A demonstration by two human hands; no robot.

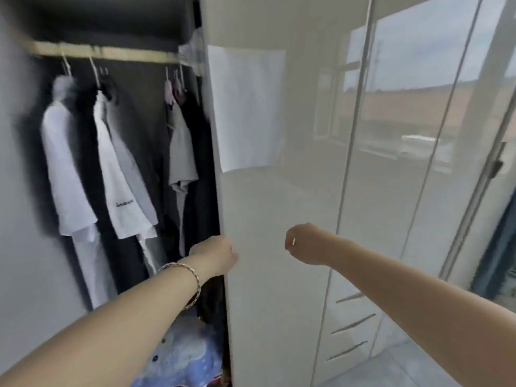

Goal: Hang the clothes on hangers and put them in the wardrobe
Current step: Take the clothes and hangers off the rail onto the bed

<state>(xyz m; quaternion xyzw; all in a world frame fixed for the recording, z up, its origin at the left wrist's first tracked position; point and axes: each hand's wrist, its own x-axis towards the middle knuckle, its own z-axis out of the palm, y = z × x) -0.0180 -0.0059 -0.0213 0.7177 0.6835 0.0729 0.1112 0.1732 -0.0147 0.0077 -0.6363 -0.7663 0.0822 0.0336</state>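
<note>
Left hand (215, 255) grips the wardrobe door (279, 196), right hand (303, 244) curled empty before it; beside it, soft light shirts (67, 169) likely lift best by hanger hooks (94, 71)

1. Dark-lined wardrobe (139, 88) stands open; glossy white wardrobe door (265, 219) at its right.
2. Pale gold rail (111, 53) runs across the top, with thin pale hangers (95, 74) hooked on it.
3. Two white T-shirts (67, 163) hang left; grey T-shirt (181, 152) and black garment (199, 191) hang right.
</note>
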